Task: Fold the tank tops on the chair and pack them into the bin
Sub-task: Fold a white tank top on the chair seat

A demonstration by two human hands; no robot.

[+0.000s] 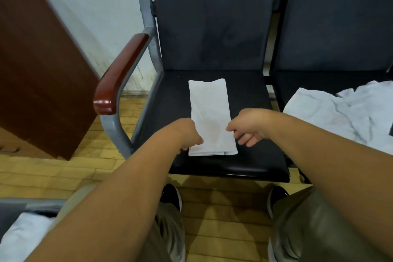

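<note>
A white tank top (209,112), folded into a long narrow strip, lies on the black seat of the chair (251,95) in front of me. My left hand (188,134) is at the strip's near left edge, fingers curled onto the cloth. My right hand (247,130) is at the near right edge; one fingertip touches the cloth and the other fingers hang loosely curled beside it, holding nothing. A loose pile of white tank tops (340,117) lies on the neighbouring seat to the right. A grey bin (32,203) with white cloth inside shows at the lower left.
The chair has a red-brown armrest (119,74) on a grey metal frame at its left. A brown wooden cabinet (38,66) stands further left. My knees and black shoes (170,195) are right below the seat's front edge, over a yellow tiled floor.
</note>
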